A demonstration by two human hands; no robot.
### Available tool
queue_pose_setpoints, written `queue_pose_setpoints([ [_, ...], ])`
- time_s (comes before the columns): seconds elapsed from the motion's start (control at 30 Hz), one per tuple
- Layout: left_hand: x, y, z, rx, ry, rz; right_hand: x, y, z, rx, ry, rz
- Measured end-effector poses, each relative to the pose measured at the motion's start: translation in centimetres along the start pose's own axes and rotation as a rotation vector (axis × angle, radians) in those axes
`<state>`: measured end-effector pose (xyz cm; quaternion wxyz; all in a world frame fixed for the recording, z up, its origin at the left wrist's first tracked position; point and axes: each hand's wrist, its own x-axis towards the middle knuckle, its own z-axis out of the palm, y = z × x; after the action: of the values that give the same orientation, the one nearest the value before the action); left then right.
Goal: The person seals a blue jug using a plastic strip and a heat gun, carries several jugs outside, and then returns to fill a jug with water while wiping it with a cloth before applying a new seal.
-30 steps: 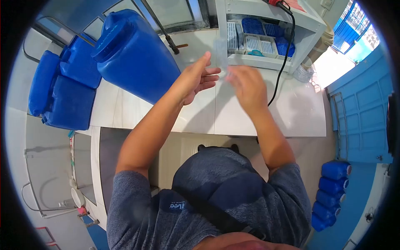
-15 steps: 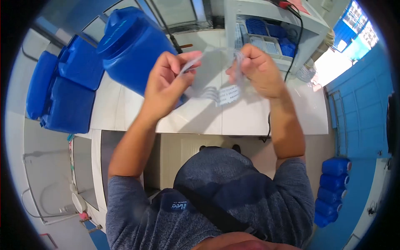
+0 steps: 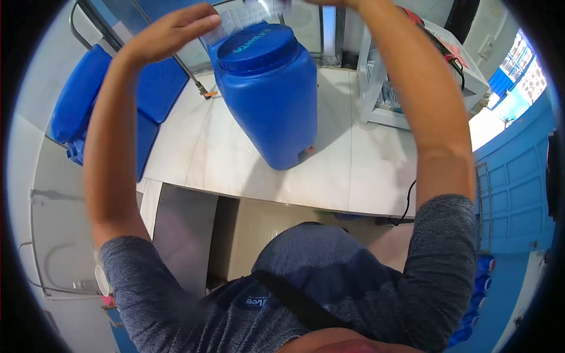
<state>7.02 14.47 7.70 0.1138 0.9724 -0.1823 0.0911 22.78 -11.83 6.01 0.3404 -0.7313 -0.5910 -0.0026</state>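
A clear plastic seal band (image 3: 247, 16) with printed text stretches across the top of the view, above the lid of a large blue water container (image 3: 268, 100). The container stands upright on the white tiled counter, its round blue lid (image 3: 257, 48) marked with lettering. My left hand (image 3: 173, 32) is at the band's left end, with thumb and fingers pinched at its edge. Near the band's right end, my right hand (image 3: 335, 2) is mostly cut off by the upper edge of the view, its fingers hidden.
More blue containers (image 3: 159, 88) stand at the left of the counter (image 3: 235, 170). A metal pipe with an orange-handled valve (image 3: 207, 94) is behind the large container. A white shelf unit (image 3: 382, 115) with a black cable stands at right. Blue jugs (image 3: 479, 294) line the right wall.
Both hands have moved up and forward with the plastic band, from over the counter to above the blue container's lid. The view has shifted left, bringing the container to the middle.
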Motion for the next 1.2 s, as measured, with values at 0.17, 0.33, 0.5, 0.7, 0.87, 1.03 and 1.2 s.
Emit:
queue_pose_setpoints([
  [0.17,0.4,-1.1,1.6,-0.239,-0.170,0.042,-0.2,3.0,2.8,0.021,-0.072,0.195],
  [0.33,-1.6,2.9,0.2,-0.155,-0.227,0.117,-3.6,-1.7,1.4,0.234,-0.137,0.266],
  [0.5,-1.6,3.2,0.8,-0.096,-0.201,0.241,-4.8,-5.3,0.4,-0.076,-0.328,0.201],
  [0.7,-2.7,5.7,0.3,0.127,-0.072,0.228,-6.0,-6.0,1.3,-0.175,-0.141,0.037],
  [0.87,0.8,8.6,1.7,0.116,0.083,0.235,-7.0,-3.9,1.4,-0.342,0.071,-0.244],
  [1.03,3.5,7.9,4.9,0.272,-0.268,-0.023,-10.3,-1.1,-6.4,-0.608,0.297,0.166],
  [1.2,3.7,6.7,3.1,0.144,-0.112,0.017,-16.0,2.9,-12.2,-0.642,0.141,0.980],
])
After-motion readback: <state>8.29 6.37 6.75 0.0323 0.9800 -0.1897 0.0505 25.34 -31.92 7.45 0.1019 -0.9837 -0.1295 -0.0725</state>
